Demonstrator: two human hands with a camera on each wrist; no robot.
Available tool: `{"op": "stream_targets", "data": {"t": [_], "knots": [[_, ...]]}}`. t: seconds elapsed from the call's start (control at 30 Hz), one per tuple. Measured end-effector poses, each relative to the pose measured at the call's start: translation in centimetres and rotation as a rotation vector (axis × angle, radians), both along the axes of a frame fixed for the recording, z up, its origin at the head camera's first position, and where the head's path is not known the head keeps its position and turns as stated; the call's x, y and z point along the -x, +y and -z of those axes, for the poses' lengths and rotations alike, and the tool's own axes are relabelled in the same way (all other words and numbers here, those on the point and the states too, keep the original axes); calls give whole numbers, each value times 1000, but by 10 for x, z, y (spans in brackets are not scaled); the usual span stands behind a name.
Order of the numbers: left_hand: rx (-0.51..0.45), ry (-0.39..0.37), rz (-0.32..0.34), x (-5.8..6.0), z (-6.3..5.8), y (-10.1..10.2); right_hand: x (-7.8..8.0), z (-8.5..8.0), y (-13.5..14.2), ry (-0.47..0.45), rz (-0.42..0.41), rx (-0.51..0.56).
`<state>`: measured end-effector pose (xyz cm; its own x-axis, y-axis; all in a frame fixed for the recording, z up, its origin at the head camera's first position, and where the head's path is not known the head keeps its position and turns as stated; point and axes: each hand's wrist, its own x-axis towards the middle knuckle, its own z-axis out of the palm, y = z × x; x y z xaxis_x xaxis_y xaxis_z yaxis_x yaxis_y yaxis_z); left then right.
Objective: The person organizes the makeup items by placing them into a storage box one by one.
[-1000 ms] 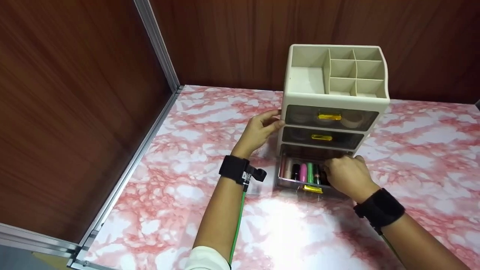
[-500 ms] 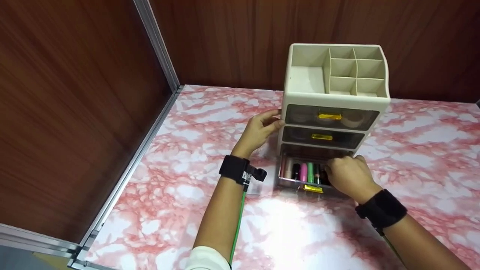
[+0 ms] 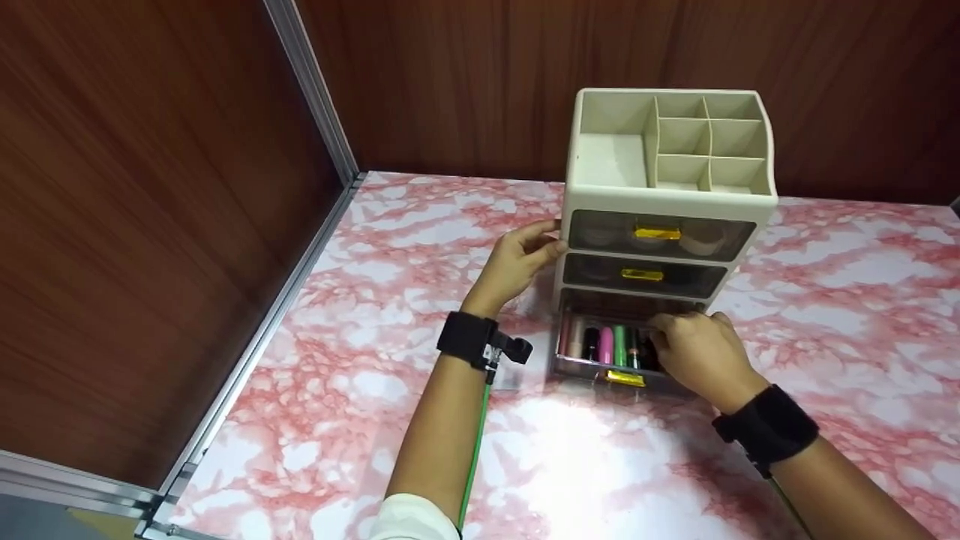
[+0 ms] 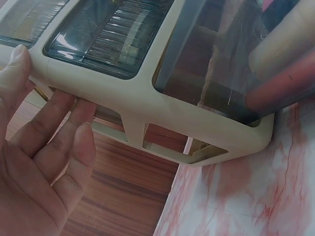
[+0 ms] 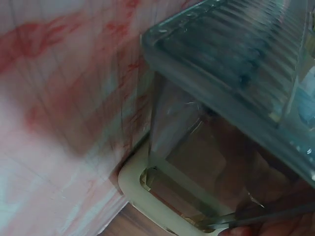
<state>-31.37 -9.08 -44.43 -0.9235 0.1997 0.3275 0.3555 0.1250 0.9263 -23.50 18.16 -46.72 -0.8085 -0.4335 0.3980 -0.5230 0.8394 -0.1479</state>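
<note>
A cream drawer organizer point(image 3: 675, 198) stands on the table, its two upper drawers closed and its clear bottom drawer point(image 3: 581, 367) pulled out. My left hand point(image 3: 514, 262) steadies the organizer's left side; in the left wrist view the thumb lies at the front edge and the fingers reach the side frame point(image 4: 135, 108). Inside the bottom drawer lie a pink tube point(image 3: 606, 346), a green tube point(image 3: 619, 345) and several dark and beige ones. My right hand point(image 3: 701, 352) reaches over the drawer's right end with bent fingers. Its fingertips are hidden, so any hold cannot be made out.
Open compartments point(image 3: 611, 161) fill the organizer's top. A yellow handle point(image 3: 625, 378) marks the bottom drawer's front. Brown wood-grain panels point(image 3: 465, 82) rise behind and to the left, with a metal rail point(image 3: 262, 315) along the left table edge. The table point(image 3: 360, 382) has a red-and-white marbled surface.
The right wrist has shifted slightly right and down, while the fingers stay at the drawer's right end. The left hand keeps its place on the organizer.
</note>
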Motion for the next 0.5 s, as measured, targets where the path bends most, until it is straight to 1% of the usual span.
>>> {"op": "stream_targets", "data": {"t": [0.17,0.27,0.37,0.43,0.5], "knots": [[-2,1,3,0,-1,0,-1,2,5,22,-25,64],[3,5,4,-1,-1,0,-2,3,9,46,-49,126],[6,3,2,0,-1,0,-5,5,15,85,-105,209],[2,-6,-2,0,-1,0,-9,6,20,113,-147,265],[-1,-15,-3,0,-1,1,-16,7,26,137,-171,305]]}}
